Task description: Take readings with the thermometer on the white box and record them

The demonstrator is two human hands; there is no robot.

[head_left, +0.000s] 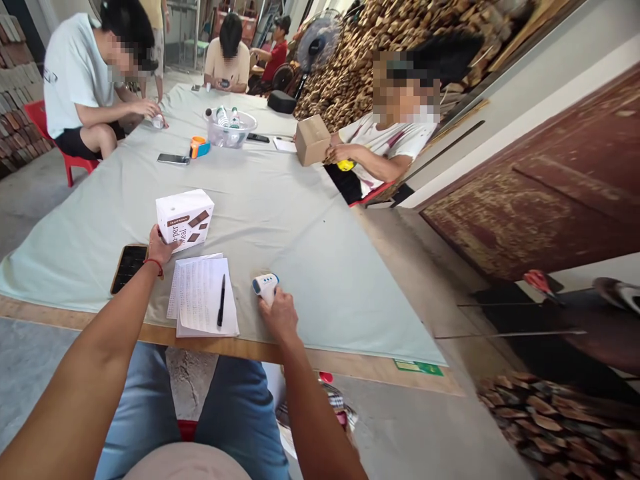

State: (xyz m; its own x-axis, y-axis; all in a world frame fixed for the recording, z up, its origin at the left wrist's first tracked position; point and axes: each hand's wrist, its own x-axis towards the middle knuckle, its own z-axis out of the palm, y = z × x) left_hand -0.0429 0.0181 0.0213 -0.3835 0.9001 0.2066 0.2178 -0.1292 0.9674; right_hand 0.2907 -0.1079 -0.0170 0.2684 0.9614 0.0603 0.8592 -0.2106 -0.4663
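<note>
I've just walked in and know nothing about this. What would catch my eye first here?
Probably the white box with brown lettering, held by the left hand at its lower left corner, near the close end of the cloth-covered table. To its right, the right hand holds a white-and-blue handheld device. Beyond the table, toward the upper right, a huge heap of wood pieces stands out.

smooth cardboard box (185, 215), smooth plastic thermometer (266, 285), matt cloth table cover (320, 253), paper sheets (201, 297), rough wood pile (400, 27)
</note>
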